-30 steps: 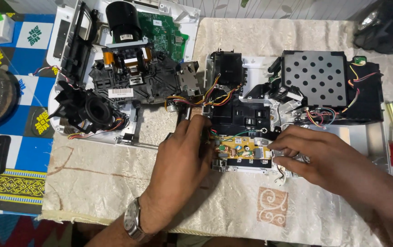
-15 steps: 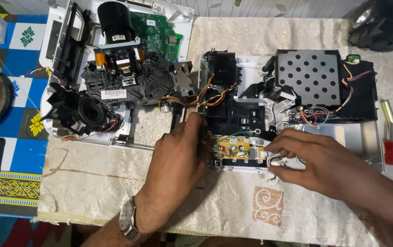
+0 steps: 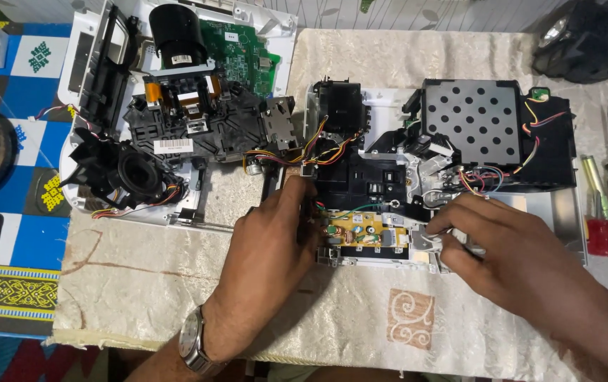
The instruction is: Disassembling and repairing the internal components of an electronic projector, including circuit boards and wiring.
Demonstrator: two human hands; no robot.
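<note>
Yellow circuit board (image 3: 360,235) half-hidden | left hand (image 3: 265,262) grip unclear — right hand (image 3: 502,247) pinches grey part (image 3: 427,244)

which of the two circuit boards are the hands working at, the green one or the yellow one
The yellow circuit board, low in the open casing between the left hand and right hand. The green circuit board lies far up, untouched.

home repair bench | cloth-covered table (image 3: 176,297) | dismantled projector (image 3: 417,177) | screwdrivers (image 3: 604,191)
</note>
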